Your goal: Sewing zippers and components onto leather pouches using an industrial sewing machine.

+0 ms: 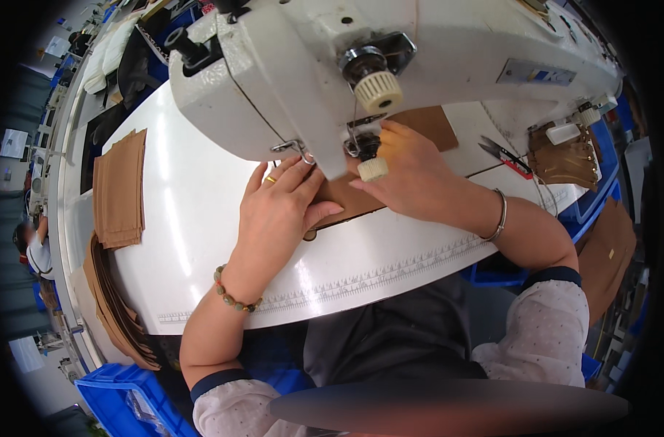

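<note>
Left hand [275, 207] and right hand [419, 175] lie with grip unclenched on the brown panel [350, 200], apparently steadying it flat against the bench [190, 218] beneath the sewing machine [281, 87].

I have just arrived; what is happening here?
A person is at a white sewing machine. Their left hand rests on a flat brown piece beneath the machine, with the right hand at its right side. A brown stack lies at the left, scissors at the right.
</note>
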Available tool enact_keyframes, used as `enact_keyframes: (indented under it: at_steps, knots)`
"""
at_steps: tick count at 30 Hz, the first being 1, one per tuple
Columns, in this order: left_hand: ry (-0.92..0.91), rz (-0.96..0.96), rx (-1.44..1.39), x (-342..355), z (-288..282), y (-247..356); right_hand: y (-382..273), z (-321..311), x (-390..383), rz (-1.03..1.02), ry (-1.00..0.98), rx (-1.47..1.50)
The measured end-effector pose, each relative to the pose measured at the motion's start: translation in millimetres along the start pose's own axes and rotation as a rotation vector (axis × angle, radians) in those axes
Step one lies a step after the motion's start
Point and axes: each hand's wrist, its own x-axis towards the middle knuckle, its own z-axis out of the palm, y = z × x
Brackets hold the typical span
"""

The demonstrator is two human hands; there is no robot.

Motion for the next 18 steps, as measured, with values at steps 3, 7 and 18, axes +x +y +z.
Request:
enact_keyframes:
  at_steps: [3,7,18]
  knots:
    - [0.013,-0.001,0.023,-1.9,1.6,1.4,5.6,-12.2,6.4,0.208,-0.106,-0.101]
    - [0.076,-0.040,0.077,-5.1,3.6,3.9,-13.7,-29.6,6.1,0.158,-0.209,-0.187]
    - [-0.011,-0.060,-0.027,-8.9,-1.1,10.9,-65.6,-23.5,-26.0,-0.258,-0.263,-0.039]
